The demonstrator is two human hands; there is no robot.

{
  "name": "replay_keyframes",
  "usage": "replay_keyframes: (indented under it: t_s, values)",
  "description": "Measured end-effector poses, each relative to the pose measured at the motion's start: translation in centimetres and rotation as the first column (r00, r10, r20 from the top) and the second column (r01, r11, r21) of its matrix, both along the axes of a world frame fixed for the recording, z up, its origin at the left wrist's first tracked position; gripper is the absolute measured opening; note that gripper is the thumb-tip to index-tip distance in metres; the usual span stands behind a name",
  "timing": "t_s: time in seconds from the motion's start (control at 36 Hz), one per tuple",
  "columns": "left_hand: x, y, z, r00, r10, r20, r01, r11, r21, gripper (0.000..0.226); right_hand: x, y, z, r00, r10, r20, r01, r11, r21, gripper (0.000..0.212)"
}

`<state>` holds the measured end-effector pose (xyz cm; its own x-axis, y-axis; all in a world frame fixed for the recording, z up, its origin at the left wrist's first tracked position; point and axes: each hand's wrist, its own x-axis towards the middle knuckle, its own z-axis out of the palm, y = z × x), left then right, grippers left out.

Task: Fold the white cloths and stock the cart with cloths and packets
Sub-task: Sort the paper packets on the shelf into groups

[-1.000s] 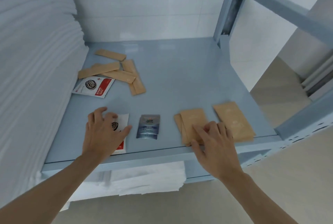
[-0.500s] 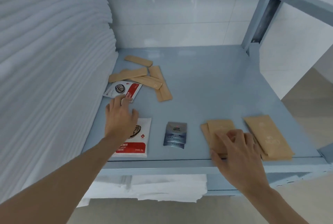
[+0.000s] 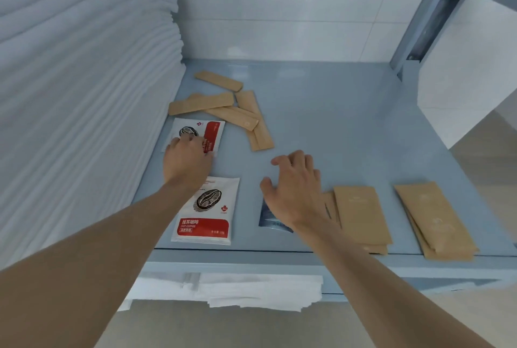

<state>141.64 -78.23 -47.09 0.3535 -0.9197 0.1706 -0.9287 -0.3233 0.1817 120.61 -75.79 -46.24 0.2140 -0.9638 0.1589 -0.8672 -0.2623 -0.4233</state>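
1. Head view: the left hand point(image 3: 187, 161) has reached deeper along the shelf point(image 3: 335, 123) and now presses the far coffee packet point(image 3: 208, 135) beside the stacked white cloths point(image 3: 84, 95); whether its grip pinches, I cannot tell.
2. The right hand point(image 3: 293, 193) left the brown packets point(image 3: 361, 216) and hovers with loose fingers, holding nothing, above the grey packet point(image 3: 272, 221).
3. The brown sticks point(image 3: 223, 107) lie near the rear edge; nothing blocks.

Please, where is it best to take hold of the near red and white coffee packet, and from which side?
Probably by its near short edge, coming from the front. The coffee packet lies flat on the shelf, so there is nothing to wrap around; that edge lies close to the shelf lip, where a thumb could slide it out and pinch it. The left hand is on the far packet.
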Motion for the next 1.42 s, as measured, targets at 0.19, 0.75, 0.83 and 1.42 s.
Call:
replay_keyframes:
  t_s: [0.19, 0.75, 0.83, 1.42]
  values:
    - [2.0, 1.0, 0.1, 0.993, -0.110, -0.034, 0.109, 0.993, -0.040, 0.026, 1.9, 0.3, -0.4, 0.998, 0.047, 0.031, -0.047, 0.999, -0.014, 0.034]
    - [2.2, 4.2, 2.3, 0.955, -0.185, 0.231, 0.212, 0.972, -0.099, 0.007, 7.8, 0.2, 0.2, 0.949, 0.120, 0.290, -0.146, 0.987, 0.070, 0.036]
    - [1.7, 4.8, 3.5, 0.951, -0.220, 0.219, 0.289, 0.886, -0.363, 0.015, 8.2, -0.4, 1.2, 0.848, -0.022, 0.529, -0.126, 0.962, 0.241, 0.050]
    - [0.3, 11.1, -0.4, 0.941, -0.233, -0.247, 0.118, 0.906, -0.406, 0.021, 6.4, 0.4, -0.5, 0.915, 0.132, 0.380, -0.188, 0.976, 0.113, 0.027]
